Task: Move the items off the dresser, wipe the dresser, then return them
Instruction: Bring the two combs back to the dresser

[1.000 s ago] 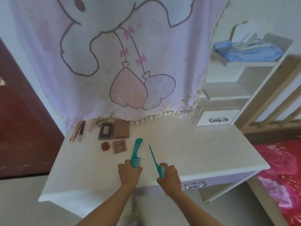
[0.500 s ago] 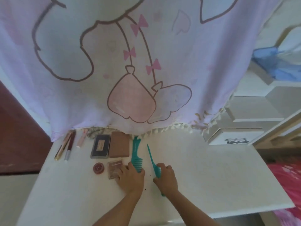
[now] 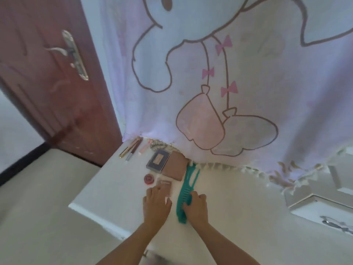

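Right hand (image 3: 195,208) overlaps the teal combs (image 3: 191,177), left hand (image 3: 156,204) half hides a compact (image 3: 164,183) (both grips unclear).

Left hand (image 3: 156,203) and right hand (image 3: 195,207) — bare (forearms (image 3: 133,240) too)

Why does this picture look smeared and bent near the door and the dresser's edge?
Head view: wide-angle lens bows the dresser edge and tilts the door; motion blur smears the door handle and drawer pull; the teal comb is sharper; head view light is soft, no glare.
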{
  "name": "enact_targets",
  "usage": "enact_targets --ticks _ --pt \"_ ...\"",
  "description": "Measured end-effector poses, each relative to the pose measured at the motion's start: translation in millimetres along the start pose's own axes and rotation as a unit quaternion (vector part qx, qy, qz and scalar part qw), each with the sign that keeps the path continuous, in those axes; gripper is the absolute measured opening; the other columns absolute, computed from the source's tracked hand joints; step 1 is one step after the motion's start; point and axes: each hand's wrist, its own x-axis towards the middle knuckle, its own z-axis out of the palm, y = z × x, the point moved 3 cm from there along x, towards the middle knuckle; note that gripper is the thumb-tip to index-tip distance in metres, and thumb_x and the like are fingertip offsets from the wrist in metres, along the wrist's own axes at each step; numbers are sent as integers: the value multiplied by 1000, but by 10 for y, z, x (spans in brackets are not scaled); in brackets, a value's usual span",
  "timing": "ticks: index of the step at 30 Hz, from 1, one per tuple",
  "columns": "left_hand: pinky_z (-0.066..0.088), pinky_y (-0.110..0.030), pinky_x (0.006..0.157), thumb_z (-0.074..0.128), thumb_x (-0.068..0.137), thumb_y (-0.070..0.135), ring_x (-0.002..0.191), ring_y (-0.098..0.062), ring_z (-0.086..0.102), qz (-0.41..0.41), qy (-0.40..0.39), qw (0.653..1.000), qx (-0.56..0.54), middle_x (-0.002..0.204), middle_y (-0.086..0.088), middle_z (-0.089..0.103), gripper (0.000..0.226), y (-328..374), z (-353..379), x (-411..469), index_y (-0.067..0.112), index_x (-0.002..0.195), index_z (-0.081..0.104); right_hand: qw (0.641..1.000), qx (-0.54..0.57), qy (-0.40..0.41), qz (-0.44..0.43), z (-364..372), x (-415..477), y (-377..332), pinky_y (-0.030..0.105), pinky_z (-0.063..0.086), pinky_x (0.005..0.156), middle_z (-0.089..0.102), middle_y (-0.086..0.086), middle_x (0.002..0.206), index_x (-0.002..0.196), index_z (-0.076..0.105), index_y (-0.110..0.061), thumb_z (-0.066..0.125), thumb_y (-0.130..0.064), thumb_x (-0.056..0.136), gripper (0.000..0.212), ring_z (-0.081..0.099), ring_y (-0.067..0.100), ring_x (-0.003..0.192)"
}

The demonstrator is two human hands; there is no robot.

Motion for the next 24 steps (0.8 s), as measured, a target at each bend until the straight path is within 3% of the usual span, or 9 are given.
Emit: enact_targets --ticks 2,4,6,12,15,20,24 --pt "48 -37 90 67 79 37 118 -25 51 -47 -21 999 10 130 -6 54 54 -38 -65 -148 16 127 53 999 -41 -2 -22 -32 -33 35 30 43 92 38 11 122 126 42 -12 49 -24 91 38 46 26 114" --pt "26 -36 112 37 96 40 140 -22 20 -86 -42 995 32 153 -1 22 55 -111 -96 -275 21 146 23 995 -85 9 -50 -88 -82 59 29 40 93 39 10 125 128 41 -13 47 -26 92 38 40 26 119" --pt "20 -35 114 31 97 40 143 -20 11 -106 -40 993 38 156 1 12 54 -175 -178 -433 22 146 19 988 -125 23 -85 -121 -132 45 29 41 94 40 9 128 129 42 -15 47 -27 92 39 39 25 121" --pt "17 -34 114 33 97 36 143 -19 8 -184 10 982 30 156 1 10 53 -606 -535 -872 20 146 20 956 -174 23 -234 26 -365 -371 35 36 101 39 19 137 130 46 -9 52 -21 89 44 37 32 126" --pt "16 -32 113 32 97 36 143 -19 7 -234 40 971 26 156 2 9 53 -902 -784 -1135 20 146 19 927 -216 8 -308 185 -579 -710 33 37 100 35 13 143 135 39 -17 46 -27 93 44 34 28 129" --pt "14 -34 115 34 97 37 144 -20 5 -323 110 940 14 156 2 9 54 -1462 -1282 -1849 22 146 17 871 -267 -10 -412 562 -1144 -1342 32 35 101 32 10 144 137 36 -20 42 -31 94 45 32 24 131" --pt "12 -36 117 34 97 39 144 -21 5 -397 164 903 5 156 1 12 54 -1987 -1661 -2734 21 146 19 834 -251 -53 -489 1028 -1906 -1886 35 37 95 40 14 136 127 47 -13 48 -24 89 40 36 30 126"
